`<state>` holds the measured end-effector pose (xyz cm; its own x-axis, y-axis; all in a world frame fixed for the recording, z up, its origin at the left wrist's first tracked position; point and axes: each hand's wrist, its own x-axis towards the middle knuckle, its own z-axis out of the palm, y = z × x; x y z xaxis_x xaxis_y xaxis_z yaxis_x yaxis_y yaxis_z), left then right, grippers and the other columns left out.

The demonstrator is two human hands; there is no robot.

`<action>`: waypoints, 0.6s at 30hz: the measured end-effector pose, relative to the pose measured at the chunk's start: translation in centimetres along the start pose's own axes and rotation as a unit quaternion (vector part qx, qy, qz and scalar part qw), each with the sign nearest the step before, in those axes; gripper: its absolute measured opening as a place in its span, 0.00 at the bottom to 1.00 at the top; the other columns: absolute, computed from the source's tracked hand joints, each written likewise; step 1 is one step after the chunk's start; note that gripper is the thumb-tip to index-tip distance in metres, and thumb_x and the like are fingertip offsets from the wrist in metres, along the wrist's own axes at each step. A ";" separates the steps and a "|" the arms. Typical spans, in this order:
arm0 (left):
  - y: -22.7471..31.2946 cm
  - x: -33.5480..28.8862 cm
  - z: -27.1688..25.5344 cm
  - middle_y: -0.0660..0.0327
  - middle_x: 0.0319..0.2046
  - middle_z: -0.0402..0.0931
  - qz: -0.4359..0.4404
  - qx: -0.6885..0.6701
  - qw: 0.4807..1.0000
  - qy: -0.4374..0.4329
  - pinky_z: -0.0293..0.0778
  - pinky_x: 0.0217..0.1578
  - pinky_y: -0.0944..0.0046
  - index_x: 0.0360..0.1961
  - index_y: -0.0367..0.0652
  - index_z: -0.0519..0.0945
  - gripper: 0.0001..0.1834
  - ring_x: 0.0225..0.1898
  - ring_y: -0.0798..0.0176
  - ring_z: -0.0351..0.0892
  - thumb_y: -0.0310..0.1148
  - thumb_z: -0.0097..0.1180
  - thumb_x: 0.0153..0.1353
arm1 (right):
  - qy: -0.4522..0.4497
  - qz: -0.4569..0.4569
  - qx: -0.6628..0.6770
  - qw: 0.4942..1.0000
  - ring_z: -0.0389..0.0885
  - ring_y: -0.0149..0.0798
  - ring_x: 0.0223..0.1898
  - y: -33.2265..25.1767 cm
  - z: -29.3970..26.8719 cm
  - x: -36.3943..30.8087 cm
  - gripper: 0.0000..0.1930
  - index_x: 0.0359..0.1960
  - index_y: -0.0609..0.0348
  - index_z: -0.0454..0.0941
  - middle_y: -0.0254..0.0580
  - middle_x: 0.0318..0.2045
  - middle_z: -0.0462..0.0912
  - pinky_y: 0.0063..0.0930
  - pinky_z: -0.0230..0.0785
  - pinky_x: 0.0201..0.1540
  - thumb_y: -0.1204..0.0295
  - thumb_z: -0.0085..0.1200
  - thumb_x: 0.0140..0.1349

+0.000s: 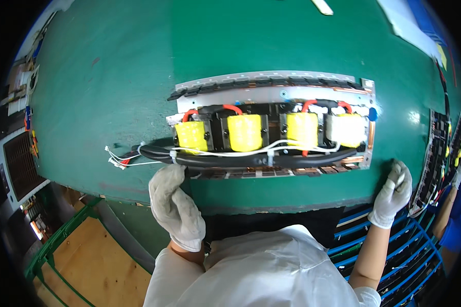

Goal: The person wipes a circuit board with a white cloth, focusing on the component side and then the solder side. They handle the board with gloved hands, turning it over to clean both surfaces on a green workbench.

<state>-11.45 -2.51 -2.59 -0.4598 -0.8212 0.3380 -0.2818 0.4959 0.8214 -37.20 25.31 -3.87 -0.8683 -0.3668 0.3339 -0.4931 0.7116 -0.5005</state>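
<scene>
A long circuit-board assembly [220,98] lies across the green table in front of me. It carries a row of block-shaped coils, several wrapped in yellow [245,133] and a rightmost one [346,130] that looks white in the glare. Red and black leads arch above them. Along its near edge runs a thick black sleeved cable [215,160], with a white wire beside it and zip ties round it. My gloved left hand [176,204] is at the assembly's near left corner, fingertips close to the cable; contact is unclear. My gloved right hand [393,193] rests apart from the assembly, loosely bent, holding nothing visible.
White connectors [119,161] on thin wires extend past the assembly's left end. Another similar assembly [431,158] lies at the far right, near a person in blue [457,220]. A blue rack [394,256] stands below right, a wooden-panelled green frame [92,256] below left.
</scene>
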 end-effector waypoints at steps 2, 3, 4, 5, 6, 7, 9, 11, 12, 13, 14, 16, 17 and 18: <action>-0.5 -0.4 0.2 0.50 0.39 0.75 0.002 -0.052 0.998 0.043 0.67 0.50 0.54 0.41 0.35 0.76 0.12 0.44 0.51 0.74 0.29 0.43 0.61 | -0.013 -0.002 0.006 1.000 0.79 0.36 0.32 0.4 -0.2 -0.2 0.10 0.39 0.71 0.75 0.48 0.32 0.82 0.27 0.71 0.39 0.72 0.49 0.66; -1.2 -0.5 0.3 0.51 0.36 0.75 0.025 -0.060 0.997 0.049 0.68 0.45 0.54 0.39 0.36 0.76 0.11 0.40 0.53 0.74 0.28 0.43 0.59 | -0.013 -0.009 -0.002 1.000 0.78 0.36 0.32 0.3 -0.2 -0.1 0.10 0.40 0.71 0.75 0.48 0.34 0.82 0.26 0.70 0.39 0.73 0.48 0.67; -1.2 -0.3 -0.1 0.50 0.39 0.75 0.037 -0.038 0.999 -0.009 0.66 0.48 0.53 0.40 0.35 0.76 0.13 0.42 0.52 0.73 0.31 0.43 0.61 | -0.005 0.001 -0.002 1.000 0.78 0.36 0.33 0.4 -0.2 -0.3 0.11 0.40 0.71 0.75 0.48 0.35 0.81 0.26 0.70 0.39 0.72 0.47 0.68; -0.9 0.0 -0.8 0.48 0.41 0.74 0.048 -0.016 0.996 -0.067 0.64 0.51 0.52 0.41 0.34 0.75 0.14 0.45 0.51 0.72 0.33 0.43 0.63 | -0.016 0.019 -0.004 1.000 0.78 0.36 0.34 0.3 -0.3 -0.4 0.12 0.40 0.71 0.75 0.47 0.35 0.81 0.26 0.70 0.40 0.71 0.47 0.68; -0.6 0.2 -1.2 0.47 0.44 0.73 0.058 0.003 0.991 -0.120 0.62 0.54 0.51 0.42 0.32 0.75 0.16 0.47 0.50 0.71 0.36 0.42 0.65 | -0.026 0.031 -0.007 0.999 0.78 0.35 0.34 0.3 -0.5 -0.4 0.12 0.41 0.71 0.75 0.47 0.35 0.81 0.26 0.70 0.41 0.71 0.47 0.68; 0.0 0.8 -1.4 0.48 0.41 0.75 0.057 0.047 0.985 -0.154 0.62 0.52 0.51 0.41 0.34 0.76 0.16 0.44 0.51 0.73 0.37 0.43 0.64 | -0.025 0.033 -0.008 0.999 0.78 0.35 0.35 0.5 -0.5 -0.5 0.12 0.41 0.71 0.75 0.47 0.35 0.81 0.26 0.70 0.42 0.71 0.46 0.68; 0.0 1.4 -1.1 0.55 0.36 0.76 0.067 0.057 0.984 -0.156 0.63 0.41 0.56 0.38 0.38 0.77 0.13 0.35 0.55 0.72 0.34 0.49 0.54 | -0.024 0.037 -0.008 0.999 0.78 0.35 0.36 0.7 -0.4 -0.6 0.13 0.41 0.71 0.75 0.46 0.36 0.81 0.26 0.70 0.43 0.70 0.46 0.69; 0.3 1.2 -1.5 0.51 0.40 0.77 0.050 0.062 0.979 -0.186 0.62 0.48 0.53 0.40 0.36 0.77 0.15 0.42 0.52 0.74 0.36 0.45 0.61 | -0.027 0.050 0.004 0.998 0.78 0.34 0.36 0.7 -0.4 -0.7 0.13 0.41 0.71 0.75 0.46 0.36 0.81 0.26 0.69 0.43 0.70 0.45 0.69; 0.2 1.4 -1.4 0.51 0.39 0.77 0.055 0.059 0.977 -0.196 0.62 0.48 0.53 0.40 0.36 0.77 0.15 0.41 0.52 0.74 0.37 0.46 0.61 | -0.027 0.055 0.008 0.998 0.77 0.34 0.37 0.7 -0.5 -0.6 0.13 0.41 0.71 0.75 0.46 0.37 0.81 0.26 0.69 0.43 0.70 0.45 0.70; 0.3 1.8 -1.3 0.52 0.38 0.77 0.060 0.057 0.975 -0.206 0.62 0.47 0.53 0.40 0.36 0.77 0.15 0.41 0.52 0.74 0.37 0.47 0.60 | -0.029 0.060 0.013 0.998 0.77 0.34 0.37 0.9 -0.5 -0.7 0.13 0.42 0.70 0.75 0.46 0.37 0.81 0.26 0.69 0.43 0.70 0.44 0.70; 0.3 2.0 -1.2 0.52 0.38 0.77 0.065 0.053 0.973 -0.216 0.62 0.47 0.53 0.40 0.37 0.77 0.15 0.40 0.52 0.74 0.37 0.47 0.59 | -0.030 0.058 0.010 0.998 0.77 0.35 0.37 0.9 -0.4 -0.7 0.13 0.41 0.71 0.75 0.46 0.37 0.81 0.26 0.69 0.43 0.70 0.44 0.70; 0.3 2.1 -1.1 0.53 0.36 0.76 0.069 0.066 0.968 -0.230 0.63 0.45 0.54 0.38 0.38 0.77 0.15 0.39 0.52 0.73 0.40 0.51 0.57 | -0.028 0.053 0.003 0.998 0.77 0.35 0.36 0.8 -0.4 -0.6 0.12 0.41 0.71 0.75 0.47 0.36 0.81 0.27 0.69 0.44 0.70 0.45 0.69; 0.1 2.2 -0.9 0.54 0.36 0.76 0.076 0.063 0.966 -0.240 0.63 0.44 0.54 0.37 0.39 0.76 0.15 0.38 0.52 0.73 0.41 0.51 0.57 | -0.035 0.045 -0.009 0.998 0.78 0.36 0.36 0.8 -0.5 -0.5 0.12 0.41 0.71 0.75 0.47 0.36 0.81 0.28 0.70 0.43 0.71 0.45 0.69; 0.0 2.3 -0.8 0.54 0.36 0.76 0.085 0.059 0.963 -0.249 0.64 0.43 0.54 0.37 0.39 0.76 0.16 0.38 0.52 0.73 0.41 0.52 0.57 | -0.040 0.038 -0.020 0.998 0.78 0.37 0.35 0.6 -0.5 -0.4 0.12 0.40 0.71 0.75 0.48 0.36 0.81 0.28 0.70 0.43 0.71 0.45 0.69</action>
<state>-11.89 -4.64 -1.44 -0.8467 -0.5020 0.1762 -0.2471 0.6644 0.7054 -37.15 26.17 -3.90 -0.9057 -0.3559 0.2302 -0.4238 0.7622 -0.4893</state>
